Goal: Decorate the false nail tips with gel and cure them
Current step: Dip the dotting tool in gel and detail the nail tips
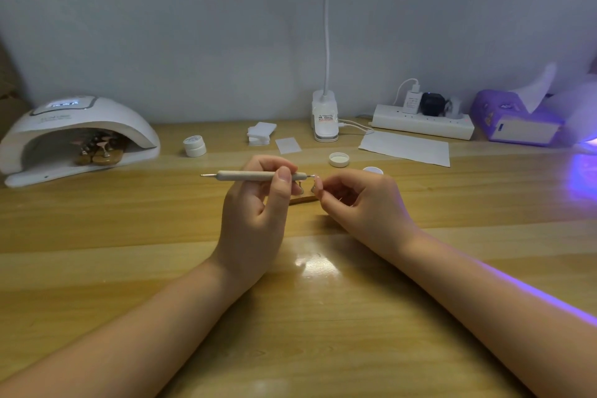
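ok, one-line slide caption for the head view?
Left hand holds a dotting pen to a nail tip pinched by the right hand; curing lamp at left.

Two bare forearms in view, no sleeves showing. Left hand (255, 203) and right hand (361, 200): no rings, watch or bracelets visible. Thumbnail (284, 175) short, unpainted. Violet light streak along right forearm (504, 294).

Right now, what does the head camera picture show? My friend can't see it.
A person's left hand holds a dotting pen level, its tip at a tiny nail tip held in the right hand's fingers, above a wooden table. A white nail lamp at the left holds more nail tips.
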Motion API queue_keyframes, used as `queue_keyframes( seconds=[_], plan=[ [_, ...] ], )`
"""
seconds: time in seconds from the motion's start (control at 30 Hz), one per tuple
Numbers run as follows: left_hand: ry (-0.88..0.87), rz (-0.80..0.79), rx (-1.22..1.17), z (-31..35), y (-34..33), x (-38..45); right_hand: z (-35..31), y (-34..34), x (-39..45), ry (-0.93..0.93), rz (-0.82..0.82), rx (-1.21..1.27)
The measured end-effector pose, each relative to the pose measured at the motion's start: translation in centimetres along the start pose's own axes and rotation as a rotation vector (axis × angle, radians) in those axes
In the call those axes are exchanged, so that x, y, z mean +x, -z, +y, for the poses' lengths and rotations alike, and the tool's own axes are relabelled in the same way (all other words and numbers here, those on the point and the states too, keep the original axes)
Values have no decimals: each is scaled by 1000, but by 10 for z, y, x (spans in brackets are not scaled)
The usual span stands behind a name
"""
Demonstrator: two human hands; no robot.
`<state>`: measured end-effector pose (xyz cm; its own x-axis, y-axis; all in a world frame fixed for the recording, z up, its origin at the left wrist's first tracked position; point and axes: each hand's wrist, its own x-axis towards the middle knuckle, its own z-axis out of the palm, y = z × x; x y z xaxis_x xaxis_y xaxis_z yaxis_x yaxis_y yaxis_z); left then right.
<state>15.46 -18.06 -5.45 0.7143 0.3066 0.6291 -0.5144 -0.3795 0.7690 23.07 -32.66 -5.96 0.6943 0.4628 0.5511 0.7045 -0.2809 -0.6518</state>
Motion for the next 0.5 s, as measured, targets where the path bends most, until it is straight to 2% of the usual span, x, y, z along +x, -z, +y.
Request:
queue_keyframes(
  seconds=[0.5],
  plan=[
    [-13, -30, 21, -2, 0, 0, -3, 0, -1, 19, 12, -31]
  ],
)
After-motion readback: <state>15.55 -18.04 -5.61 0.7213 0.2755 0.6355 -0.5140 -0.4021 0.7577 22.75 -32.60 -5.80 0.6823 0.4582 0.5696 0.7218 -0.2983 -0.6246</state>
